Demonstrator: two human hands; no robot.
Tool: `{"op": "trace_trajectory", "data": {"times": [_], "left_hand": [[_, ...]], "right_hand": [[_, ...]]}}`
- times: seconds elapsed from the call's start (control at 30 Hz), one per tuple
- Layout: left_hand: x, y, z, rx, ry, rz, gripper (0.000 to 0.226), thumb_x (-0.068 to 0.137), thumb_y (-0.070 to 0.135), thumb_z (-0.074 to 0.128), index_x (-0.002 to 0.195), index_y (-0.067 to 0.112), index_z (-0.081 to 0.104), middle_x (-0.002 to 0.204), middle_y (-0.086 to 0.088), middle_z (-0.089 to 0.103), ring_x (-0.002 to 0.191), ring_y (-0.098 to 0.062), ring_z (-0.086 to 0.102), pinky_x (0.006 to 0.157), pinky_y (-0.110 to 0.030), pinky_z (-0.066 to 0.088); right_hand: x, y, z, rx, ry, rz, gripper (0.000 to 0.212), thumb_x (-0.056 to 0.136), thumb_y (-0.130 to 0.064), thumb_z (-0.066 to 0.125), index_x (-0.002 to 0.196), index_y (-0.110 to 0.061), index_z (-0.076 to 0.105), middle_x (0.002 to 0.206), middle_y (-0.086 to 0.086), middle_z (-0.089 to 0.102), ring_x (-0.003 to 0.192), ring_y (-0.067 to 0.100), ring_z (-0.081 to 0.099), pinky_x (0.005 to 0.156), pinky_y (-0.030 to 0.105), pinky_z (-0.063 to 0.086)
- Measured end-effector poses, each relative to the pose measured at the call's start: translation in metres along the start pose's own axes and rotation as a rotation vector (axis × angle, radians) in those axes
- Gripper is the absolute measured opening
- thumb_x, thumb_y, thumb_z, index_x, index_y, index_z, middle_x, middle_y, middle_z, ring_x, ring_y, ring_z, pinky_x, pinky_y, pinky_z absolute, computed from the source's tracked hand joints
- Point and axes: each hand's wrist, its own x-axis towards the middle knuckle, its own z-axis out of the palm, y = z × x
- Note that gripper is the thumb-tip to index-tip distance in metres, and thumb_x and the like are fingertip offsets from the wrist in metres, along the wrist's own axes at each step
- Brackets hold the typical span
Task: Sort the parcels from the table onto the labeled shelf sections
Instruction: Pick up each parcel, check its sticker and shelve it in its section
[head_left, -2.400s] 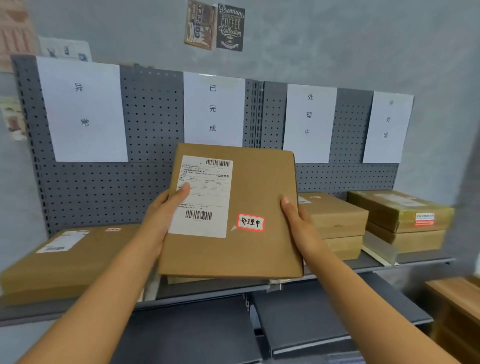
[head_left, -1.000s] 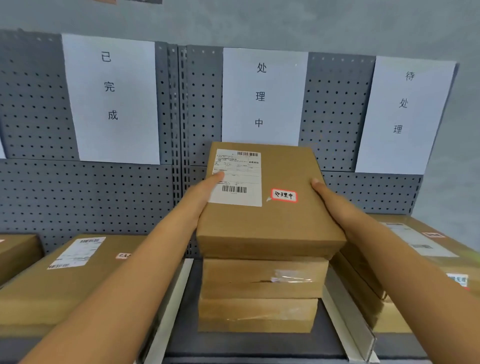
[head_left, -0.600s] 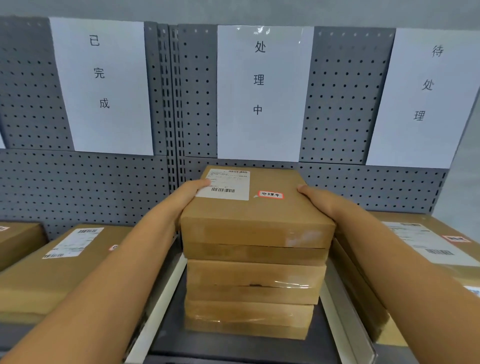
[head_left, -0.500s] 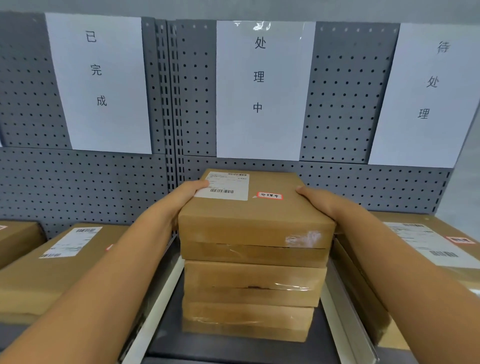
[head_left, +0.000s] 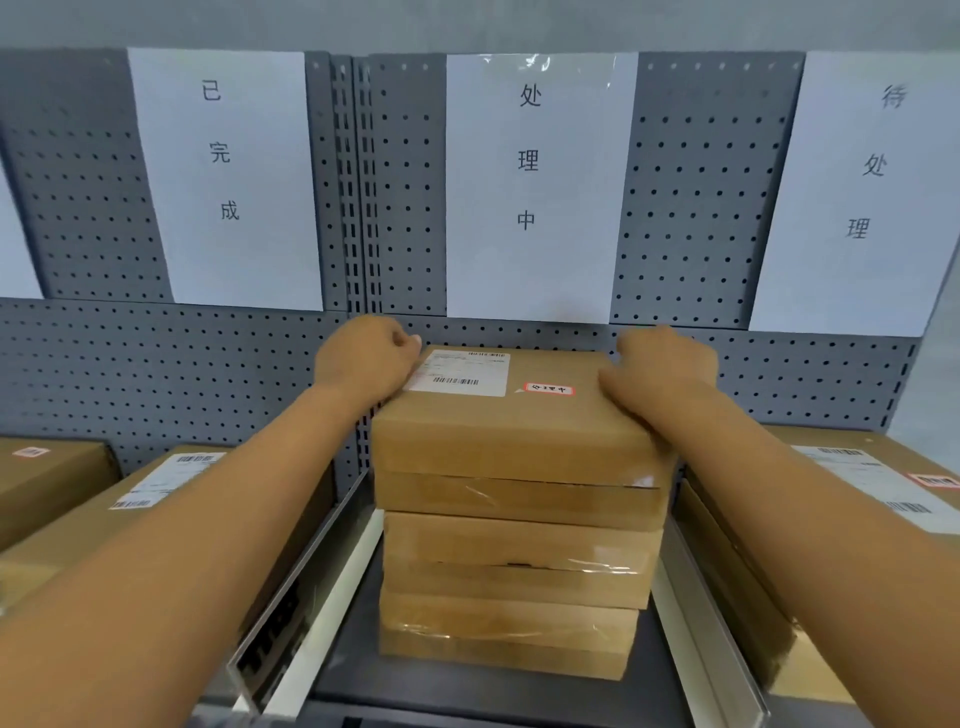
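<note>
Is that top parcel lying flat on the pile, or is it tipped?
Flat. The top parcel sits level on the stack, its front edge resting along the box beneath, label side up.

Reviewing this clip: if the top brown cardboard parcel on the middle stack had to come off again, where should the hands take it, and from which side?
Probably by its two short side edges, one hand on each, reaching in from the front. The top brown cardboard parcel lies flat and wide on the stack, so its top offers nothing to pinch, while the side edges stand clear above the white dividers.
</note>
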Motion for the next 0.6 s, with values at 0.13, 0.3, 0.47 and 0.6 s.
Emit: {"op": "trace_trajectory", "data": {"times": [0.13,0.3,0.47,0.6], "left_hand": [[-0.017,0.01,-0.029,0.037,0.052,0.159,0.028,0.098,0.037,0.05,0.104,0.019,0.07,0.102,0.004,0.068,0.095,-0.017,0.061,0.081,-0.035,0.051],[-0.049,-0.03,-0.067,0.295,0.14,0.208,0.028,0.098,0.034,0.048,0.115,0.019,0.065,0.113,-0.001,0.067,0.101,-0.021,0.062,0.081,-0.038,0.051],[-0.115,-0.108,-0.111,0.545,0.126,0.067,0.033,0.098,0.034,0.049,0.124,0.017,0.06,0.116,-0.004,0.065,0.102,-0.025,0.061,0.079,-0.035,0.047],[-0.163,-0.159,-0.169,0.806,0.096,-0.047,0.029,0.096,0.028,0.046,0.118,0.014,0.059,0.11,-0.008,0.065,0.097,-0.03,0.06,0.073,-0.035,0.038]], "right_hand": [[-0.015,-0.047,-0.02,0.151,0.102,-0.282,0.031,0.098,-0.032,0.046,0.12,-0.015,0.059,0.108,0.007,0.064,0.096,0.03,0.059,0.067,0.033,0.043],[-0.045,-0.132,-0.018,0.327,0.156,-0.695,0.03,0.098,-0.03,0.046,0.117,-0.013,0.061,0.109,0.007,0.066,0.1,0.027,0.059,0.079,0.039,0.051],[-0.085,-0.22,0.005,0.363,0.166,-0.989,0.036,0.1,-0.028,0.044,0.133,-0.015,0.052,0.116,0.007,0.062,0.107,0.029,0.055,0.086,0.041,0.047],[-0.124,-0.29,0.013,0.402,0.113,-1.113,0.039,0.102,-0.027,0.043,0.14,-0.017,0.045,0.124,0.006,0.057,0.11,0.027,0.052,0.086,0.038,0.041]]}}
